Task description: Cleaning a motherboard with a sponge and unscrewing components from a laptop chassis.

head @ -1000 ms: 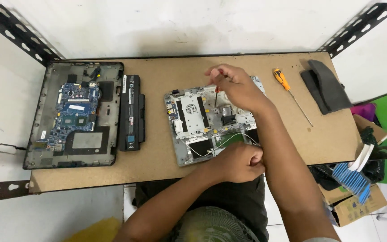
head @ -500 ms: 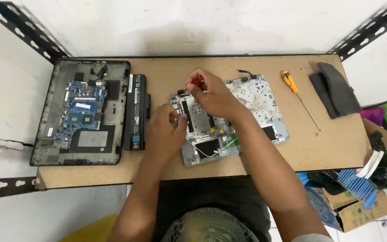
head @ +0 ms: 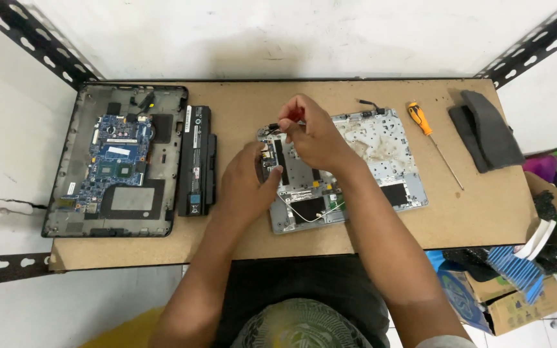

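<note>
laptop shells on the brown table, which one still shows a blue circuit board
The dark grey laptop base at the table's left end; the silver shell under both hands shows bare metal instead.

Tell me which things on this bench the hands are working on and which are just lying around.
In hand:
left hand steadying the silver laptop panel
right hand pinching a small red-tipped tool over the panel's top left corner

Lying about:
opened laptop base with blue board
black battery
orange-handled screwdriver
dark foam pieces

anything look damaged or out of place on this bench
The silver laptop panel under the hands has brown stains across its metal, and thin loose wires trail off its front edge. The white wall at left is cracked.
</note>
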